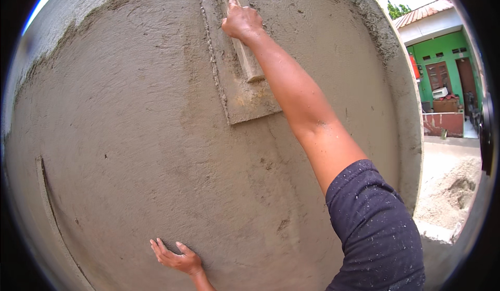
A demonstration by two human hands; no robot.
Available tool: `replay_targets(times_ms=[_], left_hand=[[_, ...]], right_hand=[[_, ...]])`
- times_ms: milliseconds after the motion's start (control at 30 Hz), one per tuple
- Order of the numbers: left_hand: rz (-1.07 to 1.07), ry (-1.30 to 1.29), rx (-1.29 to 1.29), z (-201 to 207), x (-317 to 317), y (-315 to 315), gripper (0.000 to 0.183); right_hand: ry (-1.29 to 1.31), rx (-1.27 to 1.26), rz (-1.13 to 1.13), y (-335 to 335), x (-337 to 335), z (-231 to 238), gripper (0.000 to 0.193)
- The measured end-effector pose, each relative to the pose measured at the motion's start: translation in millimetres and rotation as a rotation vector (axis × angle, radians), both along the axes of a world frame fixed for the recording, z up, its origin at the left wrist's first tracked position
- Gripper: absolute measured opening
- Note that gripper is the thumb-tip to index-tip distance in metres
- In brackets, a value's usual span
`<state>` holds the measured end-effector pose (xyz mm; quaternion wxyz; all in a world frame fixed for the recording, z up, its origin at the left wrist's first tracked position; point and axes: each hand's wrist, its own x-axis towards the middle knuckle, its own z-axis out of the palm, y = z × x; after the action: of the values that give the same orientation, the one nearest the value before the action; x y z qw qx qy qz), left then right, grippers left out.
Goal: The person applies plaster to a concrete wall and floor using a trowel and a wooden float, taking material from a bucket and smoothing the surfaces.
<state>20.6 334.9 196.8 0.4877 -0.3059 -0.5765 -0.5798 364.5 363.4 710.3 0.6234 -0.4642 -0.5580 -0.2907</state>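
Note:
My right hand (244, 21) is raised high and closed around the handle of a plastering float (249, 99), index finger laid along the grip. The float's long flat board lies against the wet grey plaster wall (140, 129), with a ridge of mortar along its left edge. Lower down, my left hand (177, 258) rests against or very near the plaster, its fingers stretched out and holding nothing. Part of the float is cut off by the top of the view.
A long thin strip (54, 218) stands against the wall at the lower left. Rougher, paler plaster (78, 10) borders the upper left. Beyond the wall's right edge (409, 150) are a sand heap (454, 189) and a green house (445, 46).

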Motion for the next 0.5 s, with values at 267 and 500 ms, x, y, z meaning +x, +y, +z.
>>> replay_targets(times_ms=[267,500], left_hand=[[0.033,-0.007,-0.017,-1,4,4,0.052],[0.044,0.001,0.036,-1,2,6,0.051]], right_hand=[[0.001,0.034,-0.061,19,48,-1,0.076],[-0.012,0.052,-0.09,24,76,2,0.077]])
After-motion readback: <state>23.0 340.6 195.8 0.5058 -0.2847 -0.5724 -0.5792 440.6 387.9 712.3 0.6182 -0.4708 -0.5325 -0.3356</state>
